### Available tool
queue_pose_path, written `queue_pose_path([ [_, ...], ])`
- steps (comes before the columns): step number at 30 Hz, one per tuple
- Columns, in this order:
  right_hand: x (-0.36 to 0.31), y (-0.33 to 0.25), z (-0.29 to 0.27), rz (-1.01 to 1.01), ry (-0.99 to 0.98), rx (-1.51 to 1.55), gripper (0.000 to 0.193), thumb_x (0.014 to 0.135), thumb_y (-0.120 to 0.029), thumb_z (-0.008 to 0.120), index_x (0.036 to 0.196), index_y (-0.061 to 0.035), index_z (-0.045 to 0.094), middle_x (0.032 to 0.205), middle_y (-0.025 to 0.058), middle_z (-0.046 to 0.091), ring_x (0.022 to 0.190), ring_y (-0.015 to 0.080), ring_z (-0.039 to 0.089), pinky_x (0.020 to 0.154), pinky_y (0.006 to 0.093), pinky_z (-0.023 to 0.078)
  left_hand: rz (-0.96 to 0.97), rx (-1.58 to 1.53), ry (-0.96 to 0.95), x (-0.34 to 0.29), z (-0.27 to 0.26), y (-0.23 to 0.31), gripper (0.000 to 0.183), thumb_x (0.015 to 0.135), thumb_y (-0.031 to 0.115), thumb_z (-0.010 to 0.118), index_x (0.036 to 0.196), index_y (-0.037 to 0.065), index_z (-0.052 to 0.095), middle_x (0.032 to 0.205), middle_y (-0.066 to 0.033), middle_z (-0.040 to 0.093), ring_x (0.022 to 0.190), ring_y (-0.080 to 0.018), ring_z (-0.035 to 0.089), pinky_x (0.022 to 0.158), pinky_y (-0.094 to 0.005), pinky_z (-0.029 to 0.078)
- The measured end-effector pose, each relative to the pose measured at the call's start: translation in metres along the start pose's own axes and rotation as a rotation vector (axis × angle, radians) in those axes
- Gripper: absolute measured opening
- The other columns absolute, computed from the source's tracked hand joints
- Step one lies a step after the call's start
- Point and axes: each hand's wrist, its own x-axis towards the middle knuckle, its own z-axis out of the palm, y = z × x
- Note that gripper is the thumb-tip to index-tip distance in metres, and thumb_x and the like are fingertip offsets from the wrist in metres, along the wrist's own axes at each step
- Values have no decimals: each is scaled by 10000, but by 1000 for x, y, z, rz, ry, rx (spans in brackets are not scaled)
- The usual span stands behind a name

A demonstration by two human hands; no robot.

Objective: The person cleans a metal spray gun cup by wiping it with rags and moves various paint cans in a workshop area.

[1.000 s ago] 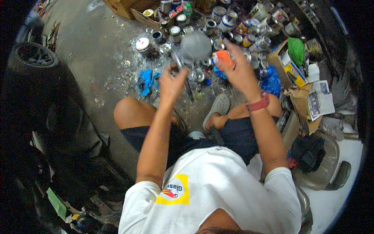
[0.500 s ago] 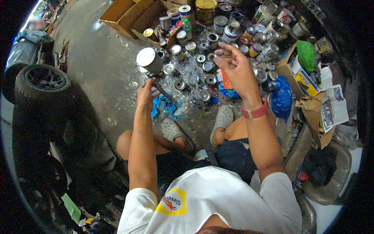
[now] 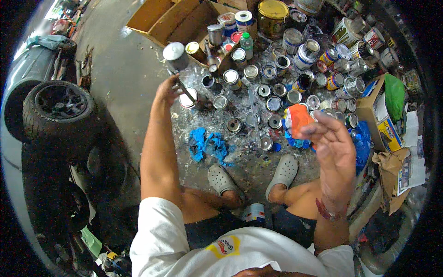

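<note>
Holds out in the left hand (image 3: 166, 91), fingers bent around it, a probable spray gun (image 3: 180, 64), not certain on account of blur. Position of the gun: far left, with the grey cup (image 3: 174, 51) beyond the fingers and the dark lower end across the top of a white can (image 3: 185, 101) in view. Holds up at the right the right hand (image 3: 336, 154), fingers spread, slightly curled and empty, partly over an orange bag (image 3: 298, 121) in view.

On the floor (image 3: 110, 60): crowded cans (image 3: 231, 79), some open; blue rags (image 3: 197, 144) in front of the clogs (image 3: 221, 179); a carton (image 3: 159, 21) and a bottle (image 3: 247, 45) at the far side.

Chief risks, in judgement: spillage from the cup, if filled, through a tilt of the wrist; a toppled can, through a low swing of the gun or a misplaced clog; a dropped gun, through a loose grip.
</note>
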Motion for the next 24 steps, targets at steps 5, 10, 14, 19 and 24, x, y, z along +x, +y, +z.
queue_pose_path([
  [5, 11, 5, -5, 124, 113, -90, 760, 889, -466, 758, 1367, 63, 494, 1083, 152, 667, 1028, 248, 660, 987, 417, 500, 55, -9, 68, 63, 8, 21, 412, 903, 281, 726, 1155, -21, 602, 1125, -158, 558, 976, -277, 616, 737, -409, 597],
  [10, 22, 11, -1, 243, 242, -149, 833, 833, -537, 786, 1333, 67, 503, 1043, 163, 672, 980, 283, 678, 951, 434, 536, 72, -72, -38, 104, 17, 29, 198, 950, 262, 646, 962, 73, 591, 852, -50, 546, 714, -196, 627, 647, -379, 600],
  [14, 32, 19, 2, 276, 323, -163, 869, 817, -565, 787, 1330, 70, 487, 992, 142, 651, 934, 282, 668, 962, 451, 532, -10, -93, 0, 140, 13, 20, 229, 955, 281, 640, 1022, 62, 624, 908, -81, 592, 759, -225, 623, 727, -393, 597],
  [19, 39, 30, -18, 230, 372, -166, 825, 882, -561, 717, 1364, 56, 457, 981, 111, 587, 892, 247, 601, 1011, 516, 483, 116, -315, -269, 211, -38, -18, 327, 959, 211, 599, 1212, 9, 641, 1151, -141, 676, 961, -296, 640, 885, -498, 557],
  [24, 50, 30, -30, 107, 359, 165, 639, 1010, -429, 588, 1444, 8, 418, 1028, 76, 523, 935, 234, 532, 1030, 536, 430, -38, -200, -150, 282, -100, -47, 288, 1004, 158, 535, 1245, 26, 619, 1189, -147, 674, 945, -287, 660, 849, -527, 573],
])
